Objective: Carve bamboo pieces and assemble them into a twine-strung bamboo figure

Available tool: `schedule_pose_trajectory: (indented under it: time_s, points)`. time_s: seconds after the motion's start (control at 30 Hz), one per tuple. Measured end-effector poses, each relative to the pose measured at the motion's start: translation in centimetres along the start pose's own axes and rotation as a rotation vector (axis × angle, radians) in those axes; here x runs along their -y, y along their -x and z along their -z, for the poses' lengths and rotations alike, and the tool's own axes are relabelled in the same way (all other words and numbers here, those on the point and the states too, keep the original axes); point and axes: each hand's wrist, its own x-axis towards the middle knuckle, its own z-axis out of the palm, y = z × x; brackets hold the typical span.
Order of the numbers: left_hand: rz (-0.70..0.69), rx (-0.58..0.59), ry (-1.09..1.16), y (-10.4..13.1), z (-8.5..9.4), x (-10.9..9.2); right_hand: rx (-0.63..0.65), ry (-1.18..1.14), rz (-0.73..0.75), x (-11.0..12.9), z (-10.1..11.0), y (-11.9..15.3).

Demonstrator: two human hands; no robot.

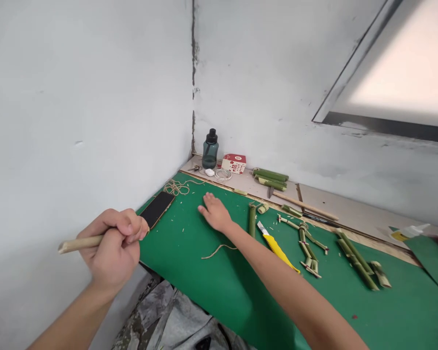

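My left hand (115, 248) is raised at the left beside the table, its fingers wrapped round a pale, thin stick (78, 244) that looks like bamboo. Flat on the green mat (204, 291) lies my right hand (215, 212), fingers stretched out and holding nothing. A dark phone (158, 208) rests between the two hands. Behind it is a loose tangle of twine (177, 186). A short piece of string (217, 250) runs under my right forearm. Just right of that arm are an upright-looking green bamboo piece (251, 219) and a yellow utility knife (277, 248) with its blade out.
A jointed bamboo figure (303, 240) and cut bamboo lengths (355, 260) lie to the right. Along the back are a water bottle (210, 149), a red-and-white box (234, 164), a coiled white cable (223, 174), green bamboo pieces (272, 179) and a hammer (302, 202). White walls enclose the corner.
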Motion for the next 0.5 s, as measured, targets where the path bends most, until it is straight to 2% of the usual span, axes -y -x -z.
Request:
schedule_pose_trajectory:
  time_s: [0.07, 0.1, 0.13, 0.17, 0.2, 0.23, 0.27, 0.3, 0.37, 0.4, 0.43, 0.47, 0.5]
  points:
    - [-0.015, 0.018, 0.006, -0.1, 0.0, -0.7, 0.185, -0.153, 0.378, 3.3, -1.3, 3.3]
    - [-0.009, 0.007, 0.01, -0.2, 0.0, -1.0, 0.334, -0.246, 0.561, 4.8, -1.6, 4.9]
    - [-0.006, -0.005, 0.014, -0.3, -0.1, -1.2, 0.474, -0.333, 0.673, 6.2, -1.7, 6.3]
    - [0.0, -0.023, 0.014, -0.3, -0.3, -1.5, 0.584, -0.407, 0.725, 7.3, -1.6, 7.3]
    - [-0.006, -0.034, 0.016, -0.3, -0.4, -1.7, 0.626, -0.47, 0.746, 8.0, -1.2, 7.8]
    - [-0.013, -0.036, 0.017, -0.3, -0.5, -1.8, 0.6, -0.504, 0.737, 8.3, -0.7, 7.9]
    - [-0.02, -0.033, 0.017, -0.2, -0.6, -1.9, 0.515, -0.498, 0.69, 8.3, -0.1, 7.6]
    - [-0.024, -0.025, 0.016, -0.1, -0.6, -1.8, 0.378, -0.45, 0.595, 8.2, 0.4, 7.1]
    - [-0.023, -0.003, 0.02, 0.1, -0.5, -1.6, 0.088, -0.236, 0.291, 8.1, 0.9, 6.2]
    - [-0.012, 0.001, 0.022, 0.2, -0.5, -1.4, -0.002, -0.119, 0.14, 8.5, 0.8, 6.2]
    - [0.002, -0.002, 0.024, 0.2, -0.4, -1.2, 0.017, -0.035, 0.106, 9.2, 0.4, 6.4]
    - [0.017, -0.008, 0.025, 0.2, -0.4, -1.0, 0.118, 0.004, 0.246, 10.2, -0.1, 7.1]
    - [0.025, -0.012, 0.025, 0.2, -0.4, -0.9, 0.291, 0.003, 0.49, 11.4, -0.7, 8.0]
